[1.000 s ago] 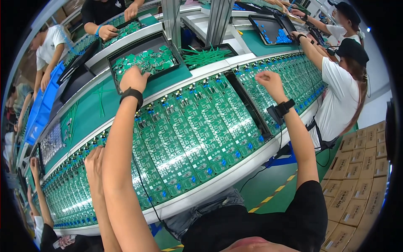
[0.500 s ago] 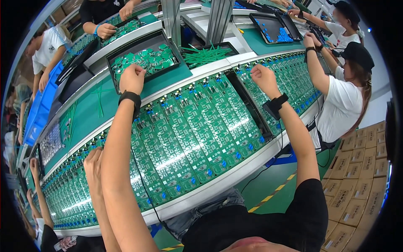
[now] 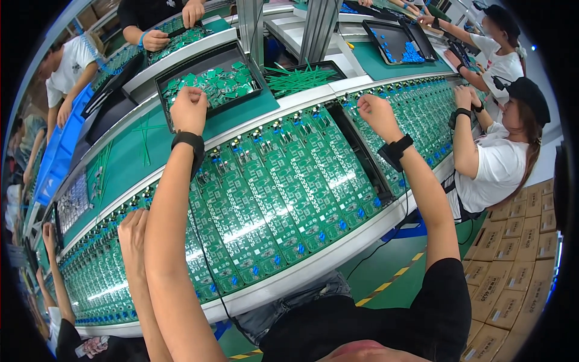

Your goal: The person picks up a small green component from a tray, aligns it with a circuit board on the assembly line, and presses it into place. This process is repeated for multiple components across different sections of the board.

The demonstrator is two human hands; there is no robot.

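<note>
My left hand (image 3: 189, 110) is closed in a pinch at the near edge of a black tray (image 3: 263, 92) of small green circuit boards (image 3: 224, 81). Whatever its fingers hold is too small to make out. My right hand (image 3: 378, 116), its fingers also curled together, hovers over the far part of the line, right of a dark gap (image 3: 360, 151). I cannot see anything clearly between those fingers. Both wrists wear black bands. Below and between my arms lies a row of long green circuit boards (image 3: 274, 193), with blue parts along their near ends.
A co-worker's hand (image 3: 132, 232) rests over the boards beside my left forearm. Green strips (image 3: 301, 78) fill another black tray. Blue parts (image 3: 410, 53) lie in a tray farther right. Metal posts (image 3: 318, 33) rise behind. Cartons (image 3: 512, 241) are stacked at right.
My hands have barely moved and stay closed. At the right, the nearest co-worker's raised hands have come down toward the line. The person across the line has shifted a hand slightly right.
</note>
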